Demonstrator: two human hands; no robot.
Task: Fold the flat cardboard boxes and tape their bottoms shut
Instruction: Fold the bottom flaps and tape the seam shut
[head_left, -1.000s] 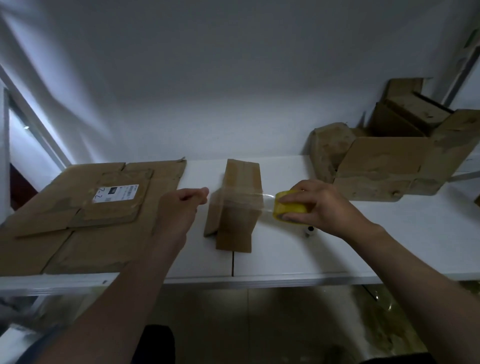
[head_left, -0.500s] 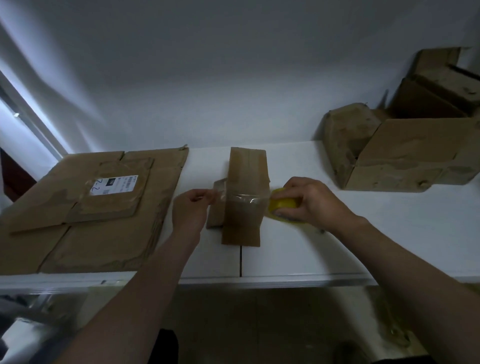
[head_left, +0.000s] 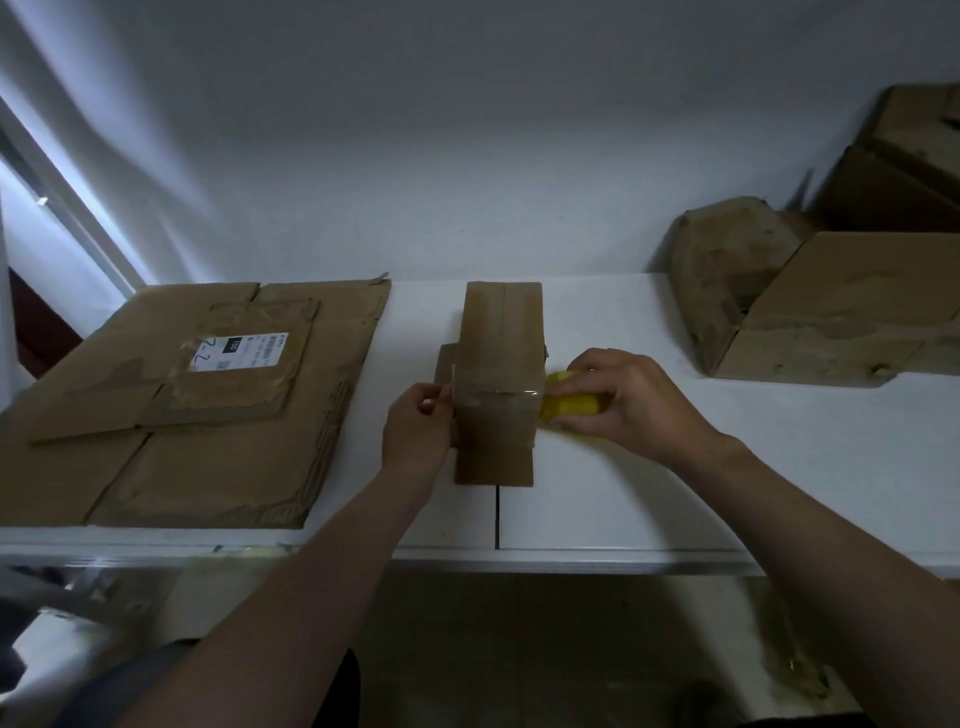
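Note:
A small folded cardboard box (head_left: 497, 338) stands on the white table (head_left: 675, 467), its closed flaps facing up. A strip of clear tape (head_left: 496, 397) lies across it from left to right. My left hand (head_left: 415, 421) pinches the tape's free end at the box's left side. My right hand (head_left: 628, 400) grips the yellow tape roll (head_left: 569, 401) against the box's right side, low by the tabletop.
Flat cardboard sheets (head_left: 197, 405), one with a white label (head_left: 239, 352), cover the table's left part. Several worn folded boxes (head_left: 810, 306) are piled at the back right. The table's front edge (head_left: 519, 558) runs just below my wrists.
The tape, stretched in the air above the box before, now lies down on it. Both hands have come in to the box's sides, the left one furthest.

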